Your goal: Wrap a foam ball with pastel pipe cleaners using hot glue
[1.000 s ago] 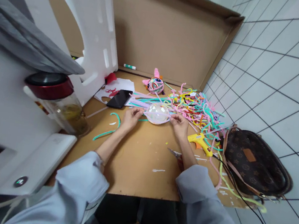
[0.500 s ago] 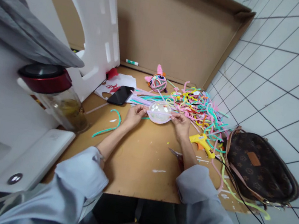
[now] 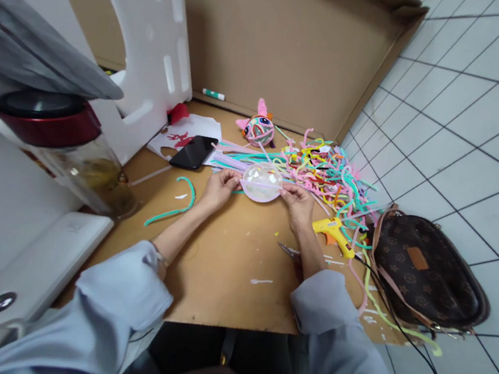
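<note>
Between my hands is a clear round ball or dome (image 3: 263, 176) with a pale lilac strip (image 3: 260, 184) running across its front. My left hand (image 3: 219, 189) pinches the strip's left end at the ball's edge. At the right edge, my right hand (image 3: 298, 205) pinches the other end. Behind the ball lie straight pipe cleaners (image 3: 230, 157) and a tangled heap of coloured ones (image 3: 327, 178). A decorated ball with pink ears and eyes (image 3: 259, 130) sits farther back.
Scissors (image 3: 287, 250) lie partly under my right forearm, near a yellow glue gun (image 3: 335, 233). A brown bag (image 3: 430, 268) stands right; a phone (image 3: 194, 151), bent green pipe cleaner (image 3: 190, 197) and lidded jar (image 3: 91, 160) are left. Cardboard (image 3: 283, 39) rises behind.
The whole view has shifted slightly, with things now a little farther left and up. Both hands keep their pinch, and the strip now crosses the ball slightly higher.
</note>
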`<act>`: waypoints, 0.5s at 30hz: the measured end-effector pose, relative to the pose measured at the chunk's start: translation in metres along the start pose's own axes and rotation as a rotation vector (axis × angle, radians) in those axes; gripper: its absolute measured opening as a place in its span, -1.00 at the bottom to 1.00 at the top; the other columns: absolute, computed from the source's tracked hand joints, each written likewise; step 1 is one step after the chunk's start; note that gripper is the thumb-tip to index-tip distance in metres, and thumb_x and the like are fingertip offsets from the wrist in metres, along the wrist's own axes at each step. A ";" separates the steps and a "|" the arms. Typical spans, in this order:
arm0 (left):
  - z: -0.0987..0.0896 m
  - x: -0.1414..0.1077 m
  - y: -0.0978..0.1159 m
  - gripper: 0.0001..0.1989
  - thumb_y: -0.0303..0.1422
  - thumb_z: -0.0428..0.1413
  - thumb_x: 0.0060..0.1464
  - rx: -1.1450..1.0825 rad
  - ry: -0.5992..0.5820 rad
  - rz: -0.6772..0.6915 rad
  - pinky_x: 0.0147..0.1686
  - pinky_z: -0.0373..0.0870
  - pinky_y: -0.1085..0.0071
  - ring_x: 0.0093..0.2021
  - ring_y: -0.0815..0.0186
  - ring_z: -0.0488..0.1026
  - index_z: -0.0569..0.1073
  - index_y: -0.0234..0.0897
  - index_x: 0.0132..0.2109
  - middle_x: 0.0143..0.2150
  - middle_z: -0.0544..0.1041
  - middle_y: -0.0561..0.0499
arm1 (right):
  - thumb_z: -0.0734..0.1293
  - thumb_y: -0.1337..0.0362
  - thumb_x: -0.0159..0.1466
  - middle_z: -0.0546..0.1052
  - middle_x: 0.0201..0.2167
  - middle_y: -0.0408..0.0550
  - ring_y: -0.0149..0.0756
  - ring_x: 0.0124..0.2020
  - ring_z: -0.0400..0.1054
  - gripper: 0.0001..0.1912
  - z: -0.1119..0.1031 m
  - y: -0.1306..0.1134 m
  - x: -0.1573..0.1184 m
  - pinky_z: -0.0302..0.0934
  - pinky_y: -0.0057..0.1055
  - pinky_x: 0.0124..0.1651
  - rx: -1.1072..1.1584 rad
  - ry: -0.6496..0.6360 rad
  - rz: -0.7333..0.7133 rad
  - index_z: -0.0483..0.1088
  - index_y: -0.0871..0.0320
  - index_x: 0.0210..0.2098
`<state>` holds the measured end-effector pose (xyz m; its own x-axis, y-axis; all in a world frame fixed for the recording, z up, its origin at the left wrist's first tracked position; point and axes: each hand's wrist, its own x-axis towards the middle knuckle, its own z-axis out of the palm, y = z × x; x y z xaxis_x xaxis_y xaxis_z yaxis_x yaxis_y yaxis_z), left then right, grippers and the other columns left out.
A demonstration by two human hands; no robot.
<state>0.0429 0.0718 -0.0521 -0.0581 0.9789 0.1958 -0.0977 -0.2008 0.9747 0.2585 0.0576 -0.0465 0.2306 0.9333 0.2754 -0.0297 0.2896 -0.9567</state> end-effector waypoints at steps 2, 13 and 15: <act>0.000 0.001 -0.001 -0.91 -0.38 0.16 -0.06 -0.002 0.005 -0.005 -0.35 0.38 0.46 -0.49 0.40 0.42 0.43 -0.31 -0.44 -0.54 0.47 0.11 | 0.54 0.13 -0.13 0.64 -0.34 -0.10 -0.21 -0.23 0.50 -0.74 0.000 0.000 0.000 0.36 -0.22 -0.03 0.011 -0.005 0.022 0.50 0.11 -0.50; 0.004 0.000 0.000 -0.92 -0.39 0.20 -0.11 -0.040 0.022 -0.023 -0.38 0.34 0.48 -0.51 0.42 0.37 0.47 -0.31 -0.47 -0.57 0.47 0.11 | 0.55 0.11 -0.14 0.63 -0.35 -0.07 -0.21 -0.23 0.48 -0.70 -0.001 0.004 0.001 0.34 -0.21 -0.04 0.017 -0.004 0.035 0.51 0.11 -0.46; 0.005 -0.001 0.000 -0.91 -0.38 0.22 -0.12 -0.056 0.023 -0.032 -0.37 0.35 0.48 -0.50 0.42 0.38 0.49 -0.32 -0.46 -0.56 0.49 0.10 | 0.55 0.11 -0.15 0.63 -0.35 -0.07 -0.21 -0.24 0.48 -0.69 -0.001 0.005 0.001 0.34 -0.21 -0.05 0.015 0.005 0.041 0.51 0.12 -0.45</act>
<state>0.0477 0.0711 -0.0521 -0.0773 0.9838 0.1617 -0.1554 -0.1721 0.9727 0.2596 0.0594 -0.0509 0.2341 0.9433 0.2353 -0.0541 0.2543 -0.9656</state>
